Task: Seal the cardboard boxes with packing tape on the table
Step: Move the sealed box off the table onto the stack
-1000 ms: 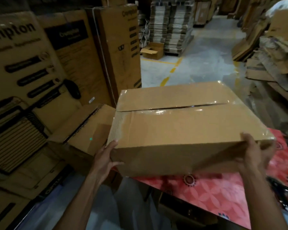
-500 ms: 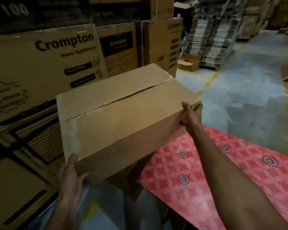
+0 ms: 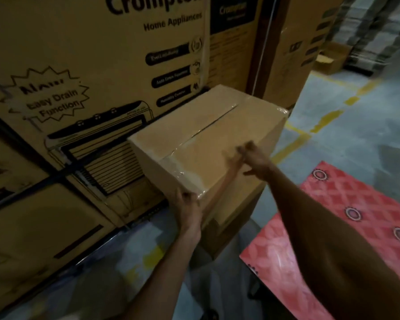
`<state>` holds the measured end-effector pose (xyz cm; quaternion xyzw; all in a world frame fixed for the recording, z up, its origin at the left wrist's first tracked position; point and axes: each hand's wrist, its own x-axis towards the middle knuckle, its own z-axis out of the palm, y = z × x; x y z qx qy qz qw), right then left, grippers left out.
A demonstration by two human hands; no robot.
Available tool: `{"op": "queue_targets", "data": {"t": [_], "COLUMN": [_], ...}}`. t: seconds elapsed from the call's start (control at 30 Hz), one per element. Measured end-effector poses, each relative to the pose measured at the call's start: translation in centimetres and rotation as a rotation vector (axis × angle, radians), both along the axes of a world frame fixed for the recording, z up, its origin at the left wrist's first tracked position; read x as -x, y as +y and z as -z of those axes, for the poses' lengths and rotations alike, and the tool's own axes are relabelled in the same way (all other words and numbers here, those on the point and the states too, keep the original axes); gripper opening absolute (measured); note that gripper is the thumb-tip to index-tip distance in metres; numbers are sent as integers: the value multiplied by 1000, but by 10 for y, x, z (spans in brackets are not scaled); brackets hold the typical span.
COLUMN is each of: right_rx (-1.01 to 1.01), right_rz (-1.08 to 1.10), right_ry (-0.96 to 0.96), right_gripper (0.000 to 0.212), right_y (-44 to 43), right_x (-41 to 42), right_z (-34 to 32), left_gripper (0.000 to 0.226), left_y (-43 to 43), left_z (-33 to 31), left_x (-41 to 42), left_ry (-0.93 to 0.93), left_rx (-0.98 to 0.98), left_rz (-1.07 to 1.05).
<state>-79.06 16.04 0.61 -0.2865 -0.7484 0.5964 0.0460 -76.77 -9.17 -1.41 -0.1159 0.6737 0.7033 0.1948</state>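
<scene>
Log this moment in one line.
box: taped, off table, atop lower box | left grip: holds near corner | right grip: on top, blurred

On your left stands a wall of big printed cartons (image 3: 90, 65) marked Crompton Home Appliances, one with a drawing of an appliance. Past them, to your right, the grey floor (image 3: 367, 144) carries yellow lines (image 3: 328, 118). Far off you see a small open carton (image 3: 333, 60) beside stacks of flattened cardboard (image 3: 376, 31)

My left grip (image 3: 188, 200) holds the taped box (image 3: 208, 135) at its near corner; my right grip (image 3: 254, 158), blurred, touches its top edge.
</scene>
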Motion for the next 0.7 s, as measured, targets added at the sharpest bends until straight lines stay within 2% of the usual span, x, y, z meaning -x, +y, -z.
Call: {"op": "queue_targets", "data": {"t": [0.07, 0.13, 0.2, 0.27, 0.33, 0.47, 0.57, 0.7], "right_rx": [-288, -434, -474, -497, -452, -107, 11, -26], "right_rz": [-113, -102, -52, -56, -9, 284, 449, 679], "right_ry": [-49, -80, -65, -57, 7, 65, 177, 231], "right_gripper": [67, 70, 69, 63, 45, 25, 17, 14], "right_y": [-25, -41, -45, -42, -36, -28, -26, -12], "right_x": [6, 9, 7, -1, -11, -49, -107, -238], "right_z": [19, 27, 26, 21, 15, -6, -18, -13], "left_gripper": [79, 87, 78, 58, 36, 16, 13, 28], "left_y": [11, 14, 11, 6, 6, 35, 74, 140], "left_z": [6, 2, -4, -10, -20, -32, -32, -23], "left_x": [9, 10, 5, -4, -16, -33, -52, -119], "left_ry": [-39, -32, 22, 118, 219, 300, 306, 345], "left_rx": [40, 101, 146, 175, 140, 71, 70, 103], "left_rz": [44, 79, 87, 33, 7, 255, 418, 702]}}
